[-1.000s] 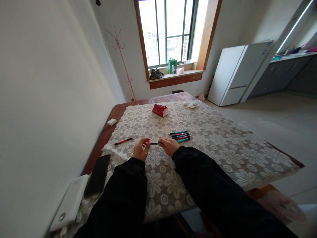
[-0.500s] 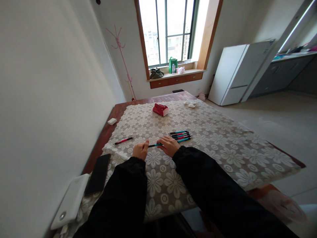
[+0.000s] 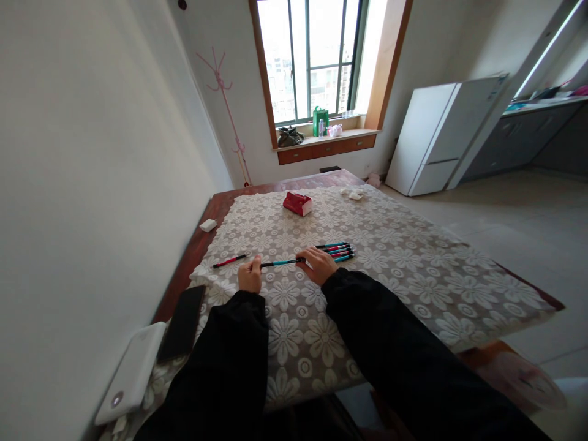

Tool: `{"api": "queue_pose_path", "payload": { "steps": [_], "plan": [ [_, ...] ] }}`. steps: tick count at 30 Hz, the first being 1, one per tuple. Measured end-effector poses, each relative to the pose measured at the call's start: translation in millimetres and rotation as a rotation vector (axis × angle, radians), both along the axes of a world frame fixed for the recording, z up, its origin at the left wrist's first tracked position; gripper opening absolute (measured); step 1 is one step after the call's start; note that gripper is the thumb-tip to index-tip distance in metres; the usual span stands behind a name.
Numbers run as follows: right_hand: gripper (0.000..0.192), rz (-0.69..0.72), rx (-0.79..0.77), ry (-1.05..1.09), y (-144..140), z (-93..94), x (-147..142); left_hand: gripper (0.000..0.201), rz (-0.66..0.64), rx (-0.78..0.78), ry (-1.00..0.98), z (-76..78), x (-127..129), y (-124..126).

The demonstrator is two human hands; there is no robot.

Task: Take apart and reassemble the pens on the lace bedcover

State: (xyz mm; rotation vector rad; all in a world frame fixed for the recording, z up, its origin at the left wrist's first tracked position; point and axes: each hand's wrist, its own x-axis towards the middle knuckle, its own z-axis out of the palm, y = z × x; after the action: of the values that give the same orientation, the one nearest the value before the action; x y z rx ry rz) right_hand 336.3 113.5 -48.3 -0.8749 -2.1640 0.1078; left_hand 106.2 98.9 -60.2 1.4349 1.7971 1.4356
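Note:
A blue and black pen (image 3: 281,263) is held level just above the patterned tablecloth (image 3: 285,334). My left hand (image 3: 250,275) is closed round its left end. At the right end, the fingers of my right hand (image 3: 316,265) pinch the pen. Several blue and red pens (image 3: 340,252) lie side by side just beyond my right hand, which partly hides them. To the left of my left hand, a single red and black pen (image 3: 229,261) lies slanted on the cloth.
Farther back on the table sits a red tissue pack (image 3: 297,204). A white adapter (image 3: 208,225) rests near the left wall. A dark phone (image 3: 182,323) and a white power bank (image 3: 131,373) lie beside my left forearm. Crumpled white tissue (image 3: 354,195) is at the far right.
My left hand has moved left along the pen, so more of its blue barrel shows. My right hand has shifted slightly right, toward the pen's other end.

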Motion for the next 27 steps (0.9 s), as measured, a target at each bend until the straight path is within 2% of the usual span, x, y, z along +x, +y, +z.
{"api": "queue_pose_path", "payload": {
  "steps": [9,16,18,23,27],
  "plan": [
    [0.015,0.035,-0.019,-0.032,-0.6,-2.0,-0.4,0.055,0.023,0.03,0.069,3.6,1.3,-2.4],
    [0.036,-0.032,-0.132,-0.148,-6.6,-1.7,-3.0,0.056,0.046,0.045,0.113,2.8,2.2,-3.1],
    [0.035,-0.017,-0.106,-0.103,-6.6,-0.9,-3.5,0.055,0.048,0.048,0.118,2.5,2.0,-2.7],
    [0.017,0.047,-0.033,0.057,-4.2,1.6,-3.6,0.052,0.037,0.016,0.08,3.5,2.1,-3.3],
    [0.022,0.032,-0.037,0.004,-4.7,0.3,-2.8,0.052,0.047,0.021,0.081,5.4,3.6,-5.2]
  ]
}}
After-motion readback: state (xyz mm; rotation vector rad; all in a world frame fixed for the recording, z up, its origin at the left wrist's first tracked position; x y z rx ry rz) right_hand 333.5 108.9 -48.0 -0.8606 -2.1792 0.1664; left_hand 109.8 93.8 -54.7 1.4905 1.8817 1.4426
